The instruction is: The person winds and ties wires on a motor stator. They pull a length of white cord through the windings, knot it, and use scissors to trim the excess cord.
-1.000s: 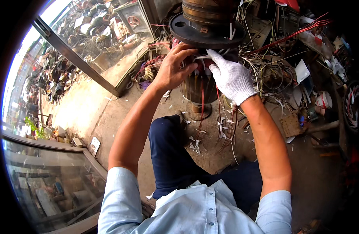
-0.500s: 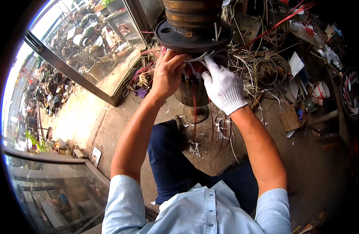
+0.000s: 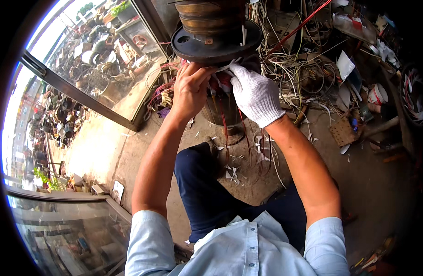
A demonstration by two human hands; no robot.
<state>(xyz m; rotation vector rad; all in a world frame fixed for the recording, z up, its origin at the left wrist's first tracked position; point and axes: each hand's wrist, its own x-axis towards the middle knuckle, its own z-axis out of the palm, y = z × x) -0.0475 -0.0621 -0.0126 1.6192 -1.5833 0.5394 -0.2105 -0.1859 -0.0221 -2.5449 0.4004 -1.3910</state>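
A machine part with brownish, copper-coloured rings (image 3: 207, 18) stands upright in front of me, with a round black plate (image 3: 216, 43) below the rings. Under the plate, red-wrapped windings (image 3: 219, 83) show between my hands, and thin dark-red wires (image 3: 224, 119) hang down. My bare left hand (image 3: 191, 89) is closed at the left side, its fingertips on a grey-white cord (image 3: 224, 68) just beneath the plate. My right hand (image 3: 257, 94), in a white knitted glove, pinches the same cord from the right. The plate and fingers hide part of the cord.
Tangled pale wires (image 3: 308, 76) lie on the right beside a perforated brown block (image 3: 344, 133). White scraps (image 3: 232, 174) litter the floor before my knees. A metal-framed glass door (image 3: 78, 92) stands at the left, with scrap heaped beyond it. A coil (image 3: 414, 99) sits far right.
The view has shifted slightly, so the machine part sits further left. My right hand has drawn closer to the left one, and less of the cord shows between them.
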